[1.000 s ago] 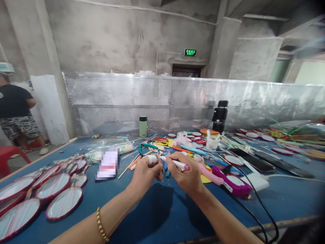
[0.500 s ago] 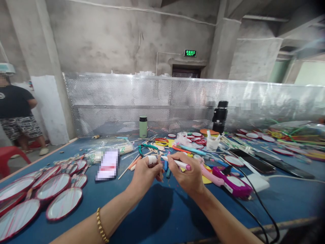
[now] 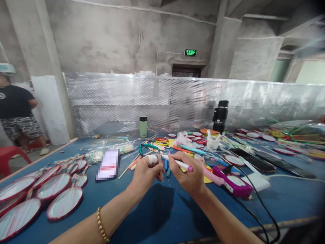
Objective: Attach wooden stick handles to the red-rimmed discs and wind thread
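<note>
Between thumb and fingers, my left hand (image 3: 148, 171) pinches a thin wooden craft stick (image 3: 159, 157) held upright; white tape is wrapped round one of its fingers. My right hand (image 3: 189, 171) grips a white marker (image 3: 183, 165) with a pink end, its tip pointing left toward the stick. The tip looks close to the stick, though I cannot tell whether they touch. Behind the hands lie teal-handled pliers (image 3: 148, 146) and loose wooden sticks (image 3: 151, 148). Blue pens (image 3: 166, 166) lie on the table between my hands.
Red-rimmed round discs (image 3: 65, 203) on sticks cover the left of the blue table (image 3: 142, 217). A phone (image 3: 108, 165) lies beside them. A green bottle (image 3: 143, 126) and black flask (image 3: 220, 117) stand behind. Rightward are a purple device (image 3: 233, 183) with cables and dark phones (image 3: 252, 160). A person (image 3: 17, 108) stands far left.
My right hand and the marker have shifted very slightly to the right. My left hand keeps its hold on the stick, nearly unmoved.
</note>
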Action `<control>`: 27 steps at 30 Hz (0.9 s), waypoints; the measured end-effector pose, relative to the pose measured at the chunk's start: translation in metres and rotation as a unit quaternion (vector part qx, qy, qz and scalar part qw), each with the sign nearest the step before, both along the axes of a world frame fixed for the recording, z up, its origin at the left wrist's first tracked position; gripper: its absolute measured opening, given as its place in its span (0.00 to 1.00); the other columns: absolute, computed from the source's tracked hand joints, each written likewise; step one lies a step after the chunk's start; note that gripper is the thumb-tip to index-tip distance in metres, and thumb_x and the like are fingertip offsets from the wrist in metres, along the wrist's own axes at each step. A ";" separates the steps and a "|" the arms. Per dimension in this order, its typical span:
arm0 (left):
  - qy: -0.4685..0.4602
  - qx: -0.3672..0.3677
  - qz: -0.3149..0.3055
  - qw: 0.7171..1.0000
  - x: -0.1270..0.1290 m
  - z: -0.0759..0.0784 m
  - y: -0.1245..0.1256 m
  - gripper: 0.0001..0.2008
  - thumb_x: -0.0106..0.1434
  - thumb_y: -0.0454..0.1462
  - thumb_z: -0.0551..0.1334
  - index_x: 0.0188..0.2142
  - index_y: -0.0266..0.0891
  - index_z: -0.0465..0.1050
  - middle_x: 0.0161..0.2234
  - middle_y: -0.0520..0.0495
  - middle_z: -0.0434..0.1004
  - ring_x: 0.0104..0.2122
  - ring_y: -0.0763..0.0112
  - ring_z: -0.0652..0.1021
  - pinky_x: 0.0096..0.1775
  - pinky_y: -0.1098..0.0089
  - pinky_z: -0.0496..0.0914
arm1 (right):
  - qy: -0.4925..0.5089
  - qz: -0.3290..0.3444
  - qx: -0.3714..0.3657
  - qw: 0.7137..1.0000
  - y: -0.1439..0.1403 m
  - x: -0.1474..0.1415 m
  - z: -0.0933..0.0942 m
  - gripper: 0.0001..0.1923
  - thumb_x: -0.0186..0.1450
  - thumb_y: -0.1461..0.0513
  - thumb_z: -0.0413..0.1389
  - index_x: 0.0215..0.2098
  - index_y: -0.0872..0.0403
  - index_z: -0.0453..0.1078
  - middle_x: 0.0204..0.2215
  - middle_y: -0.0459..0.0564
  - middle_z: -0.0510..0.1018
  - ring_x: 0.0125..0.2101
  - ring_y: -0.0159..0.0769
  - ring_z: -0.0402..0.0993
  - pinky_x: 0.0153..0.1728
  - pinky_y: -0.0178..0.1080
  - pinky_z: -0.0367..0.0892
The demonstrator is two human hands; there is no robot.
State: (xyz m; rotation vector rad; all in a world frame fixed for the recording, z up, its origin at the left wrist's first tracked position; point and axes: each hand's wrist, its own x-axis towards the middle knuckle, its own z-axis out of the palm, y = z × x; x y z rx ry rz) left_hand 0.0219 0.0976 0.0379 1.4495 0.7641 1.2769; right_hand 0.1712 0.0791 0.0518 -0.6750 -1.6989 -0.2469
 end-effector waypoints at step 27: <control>0.009 0.016 0.000 1.000 0.000 0.001 -0.002 0.10 0.53 0.38 0.64 0.20 0.37 0.68 0.16 0.53 0.71 0.16 0.76 0.72 0.21 0.76 0.69 | -0.023 0.021 0.003 1.000 0.001 -0.001 -0.004 0.05 0.65 0.68 0.55 0.31 0.54 0.71 0.23 0.44 0.76 0.23 0.28 0.71 0.26 0.31 0.65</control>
